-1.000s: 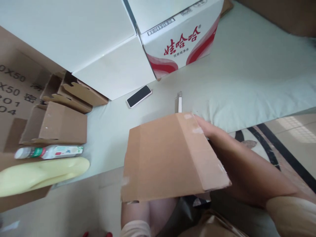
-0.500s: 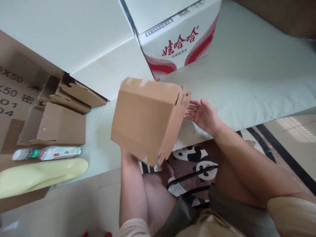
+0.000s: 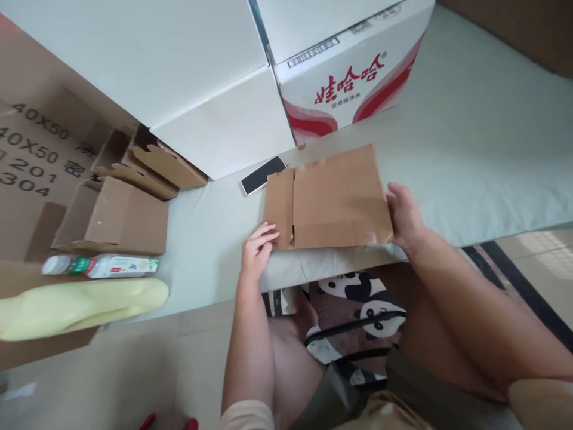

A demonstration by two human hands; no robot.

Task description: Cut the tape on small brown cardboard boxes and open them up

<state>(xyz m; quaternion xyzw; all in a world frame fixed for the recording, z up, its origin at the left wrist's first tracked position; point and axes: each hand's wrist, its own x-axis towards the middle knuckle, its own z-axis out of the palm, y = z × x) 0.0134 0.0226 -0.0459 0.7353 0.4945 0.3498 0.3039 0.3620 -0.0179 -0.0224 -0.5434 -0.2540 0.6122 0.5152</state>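
Note:
A brown cardboard box (image 3: 340, 200) lies on the cloth-covered table in front of me, with a narrow flap at its left end and a bit of clear tape near its lower right corner. My left hand (image 3: 257, 248) rests at the lower left corner, its fingers stretched onto the flap. At the opposite end, my right hand (image 3: 405, 215) grips the right edge; some of its fingers are hidden by the box. Just behind the flap lies a dark-faced phone-like slab with a white rim (image 3: 263, 175).
White cartons (image 3: 224, 122) stand behind, one with red printing (image 3: 353, 89). To the left are folded brown boxes (image 3: 129, 215), a plastic bottle (image 3: 102, 265) and a pale yellow, smooth long object (image 3: 89, 304). The pale green tablecloth (image 3: 483, 149) extends right. Below sits a panda-patterned item (image 3: 349, 322).
The cardboard box has come down from mid-air onto the table and turned. My left hand moved from beneath it onto its flap; my right hand closed on the right edge. The dark slab is now visible.

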